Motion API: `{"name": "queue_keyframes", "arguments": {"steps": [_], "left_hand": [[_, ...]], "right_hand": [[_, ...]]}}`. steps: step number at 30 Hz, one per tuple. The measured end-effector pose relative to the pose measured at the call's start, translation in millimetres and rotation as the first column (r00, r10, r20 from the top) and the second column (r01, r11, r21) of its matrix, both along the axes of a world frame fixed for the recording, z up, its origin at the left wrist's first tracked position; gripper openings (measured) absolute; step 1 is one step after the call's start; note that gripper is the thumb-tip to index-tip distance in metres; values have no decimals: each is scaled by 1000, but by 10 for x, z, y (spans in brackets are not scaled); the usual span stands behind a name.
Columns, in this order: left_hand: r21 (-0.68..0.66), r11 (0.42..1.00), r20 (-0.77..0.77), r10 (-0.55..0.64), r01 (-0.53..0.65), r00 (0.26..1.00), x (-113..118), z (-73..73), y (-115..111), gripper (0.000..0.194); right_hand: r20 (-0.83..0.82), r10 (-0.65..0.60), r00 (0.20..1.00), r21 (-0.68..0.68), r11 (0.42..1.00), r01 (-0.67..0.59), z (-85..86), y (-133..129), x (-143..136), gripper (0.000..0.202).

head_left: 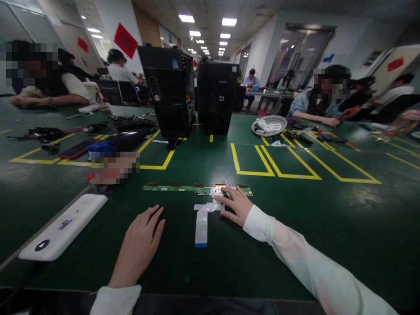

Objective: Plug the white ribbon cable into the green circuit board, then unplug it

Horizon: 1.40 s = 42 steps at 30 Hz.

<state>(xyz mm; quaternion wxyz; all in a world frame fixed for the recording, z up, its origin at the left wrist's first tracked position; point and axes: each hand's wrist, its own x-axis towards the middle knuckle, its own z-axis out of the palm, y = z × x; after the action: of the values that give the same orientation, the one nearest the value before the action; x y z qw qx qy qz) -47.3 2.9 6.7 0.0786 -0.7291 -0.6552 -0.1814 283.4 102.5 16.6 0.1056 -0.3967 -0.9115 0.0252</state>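
Observation:
A long, narrow green circuit board [182, 189] lies crosswise on the green table. Joined near its right half, a white flat ribbon cable [201, 225] bends toward me and ends in a blue tip. My right hand [238, 204] rests at the right part of the board, fingers spread, with fingertips on or just over the spot where cable and board meet. Part of the board is hidden under these fingers. To the left of the cable, my left hand [139, 240] lies on the table, fingers stretched out and holding nothing.
A white device [64, 227] with a dark round button lies at the left. Two black computer towers [170, 92] stand at the back. Beyond the yellow tape outlines [295, 176] are a white basket [269, 127] and loose tools. Several people sit around the room.

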Motion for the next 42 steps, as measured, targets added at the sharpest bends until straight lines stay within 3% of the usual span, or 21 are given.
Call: {"name": "queue_keyframes", "arguments": {"steps": [8, 13, 21, 30, 34, 39, 42], "left_hand": [[-4, 1000, -9, 12, -12, 1000, 10, -10, -3, 58], [31, 999, 8, -10, 10, 1000, 16, -15, -8, 57], [29, 999, -2, -30, 30, 1000, 1, -44, 7, 61], [6, 1000, 9, -16, 15, 1000, 15, -24, -9, 60], [-1, 1000, 4, -24, 24, 1000, -7, -36, -2, 61], [-17, 999, 12, -28, 29, 1000, -38, -59, 11, 59], [-14, 1000, 8, -27, 27, 1000, -38, -59, 12, 59]], "right_hand": [[40, 19, 999, 5, 1000, -19, 31, -43, 102, 54], [28, 27, 999, 38, 999, -28, -20, -133, 362, 52], [1, -44, 999, 74, 996, 44, -80, -344, 1232, 49], [-61, -212, 975, 85, 972, 217, -172, -845, 2266, 52], [-76, -382, 921, 49, 921, 387, -173, -1099, 2634, 54], [-35, -634, 773, -88, 772, 629, -162, -1316, 3096, 59], [-39, -690, 722, -124, 721, 682, -186, -1398, 3369, 61]]}}
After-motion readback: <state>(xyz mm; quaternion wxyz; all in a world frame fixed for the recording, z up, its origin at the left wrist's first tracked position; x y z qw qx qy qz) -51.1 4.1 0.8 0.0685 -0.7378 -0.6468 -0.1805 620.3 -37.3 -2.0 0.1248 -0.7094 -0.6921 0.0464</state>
